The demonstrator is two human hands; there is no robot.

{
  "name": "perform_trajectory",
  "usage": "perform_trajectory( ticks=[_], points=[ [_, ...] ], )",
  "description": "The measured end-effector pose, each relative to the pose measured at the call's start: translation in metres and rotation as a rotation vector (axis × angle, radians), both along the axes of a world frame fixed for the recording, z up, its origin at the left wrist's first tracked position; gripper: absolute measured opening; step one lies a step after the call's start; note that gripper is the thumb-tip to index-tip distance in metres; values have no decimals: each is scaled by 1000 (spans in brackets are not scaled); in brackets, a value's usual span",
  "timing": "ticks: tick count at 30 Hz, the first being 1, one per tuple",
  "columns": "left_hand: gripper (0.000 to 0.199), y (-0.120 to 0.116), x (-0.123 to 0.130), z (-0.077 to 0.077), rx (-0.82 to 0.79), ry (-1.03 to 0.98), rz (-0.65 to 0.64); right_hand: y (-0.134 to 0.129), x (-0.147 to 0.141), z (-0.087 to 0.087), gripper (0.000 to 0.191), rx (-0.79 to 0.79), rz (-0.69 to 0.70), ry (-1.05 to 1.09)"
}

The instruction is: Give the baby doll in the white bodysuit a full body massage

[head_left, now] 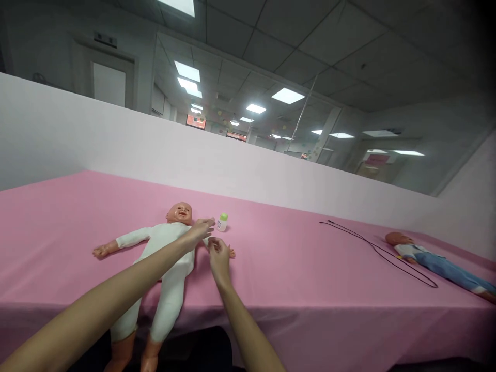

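A baby doll in a white sleeper (166, 263) lies on its back on a pink tablecloth (70, 243), its head toward the far side and its legs over the near edge. My left hand (199, 230) stretches across the doll's chest, fingers extended just past its shoulder and holding nothing. My right hand (219, 257) is over the doll's other forearm, with the fingers curled down close to the sleeve. Whether it grips the sleeve is hidden. A small white bottle with a green cap (222, 222) stands just beyond my left fingertips, apart from them.
A second baby doll in denim overalls (437, 263) lies at the right end of the table. A thin black cord (382, 253) curves across the cloth beside it. A pale wall (155, 155) runs along the table's far side.
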State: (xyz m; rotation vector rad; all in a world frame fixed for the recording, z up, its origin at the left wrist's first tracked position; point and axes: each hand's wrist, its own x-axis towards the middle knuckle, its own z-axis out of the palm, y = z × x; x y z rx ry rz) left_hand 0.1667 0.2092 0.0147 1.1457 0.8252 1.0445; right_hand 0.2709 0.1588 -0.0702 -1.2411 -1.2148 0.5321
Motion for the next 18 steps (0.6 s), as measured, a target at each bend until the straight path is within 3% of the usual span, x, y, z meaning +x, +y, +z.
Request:
perform_trajectory(
  ticks=[4, 8, 14, 18],
  points=[
    [43, 48, 47, -10, -211, -82, 33, 41, 52, 20, 41, -25, -108, -336],
    [60, 77, 63, -20, -267, -150, 13, 78, 85, 8, 58, 11, -184, -604],
    [75, 94, 67, -20, -334, -177, -102, 129, 100, -12, 63, 66, -96, -707],
    [77, 93, 55, -17, -337, -202, -133, 127, 85, -10, 62, 80, -67, -640]
  ],
)
